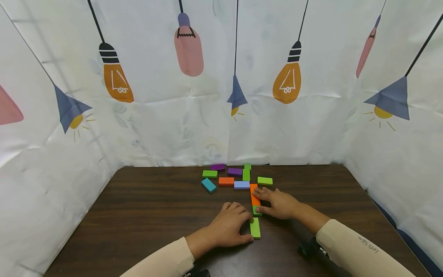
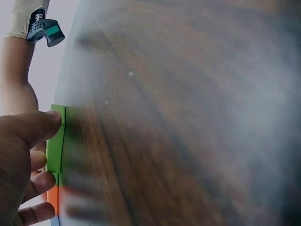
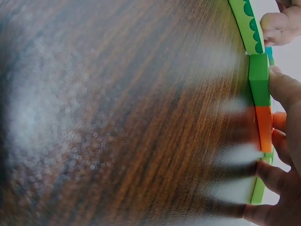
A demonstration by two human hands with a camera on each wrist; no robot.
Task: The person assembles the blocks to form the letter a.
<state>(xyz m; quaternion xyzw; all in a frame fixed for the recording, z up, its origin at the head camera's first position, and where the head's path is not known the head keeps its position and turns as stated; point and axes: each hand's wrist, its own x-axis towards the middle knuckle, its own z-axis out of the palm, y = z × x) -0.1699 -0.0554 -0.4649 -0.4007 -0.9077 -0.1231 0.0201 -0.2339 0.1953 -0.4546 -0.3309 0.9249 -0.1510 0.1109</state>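
A light green block [image 1: 255, 228] lies at the near end of a column of blocks. My left hand [image 1: 231, 225] holds it, thumb at its near end and fingertips at its far end; the left wrist view shows the thumb on the green block [image 2: 56, 141]. Beyond it come a green block [image 1: 257, 211] and an orange block [image 1: 254, 196]. My right hand [image 1: 278, 204] rests its spread fingers at the orange block, with the thumb touching the green one. In the right wrist view, the light green block [image 3: 247, 23] has dark green scallops along its side.
Farther back lie a light blue block [image 1: 242, 185], an orange-red block [image 1: 226, 181], a teal block [image 1: 209, 185], two purple blocks [image 1: 235, 172] and several green blocks [image 1: 265, 181]. A printed white curtain [image 1: 173, 134] hangs around the dark wooden table [image 1: 149, 215].
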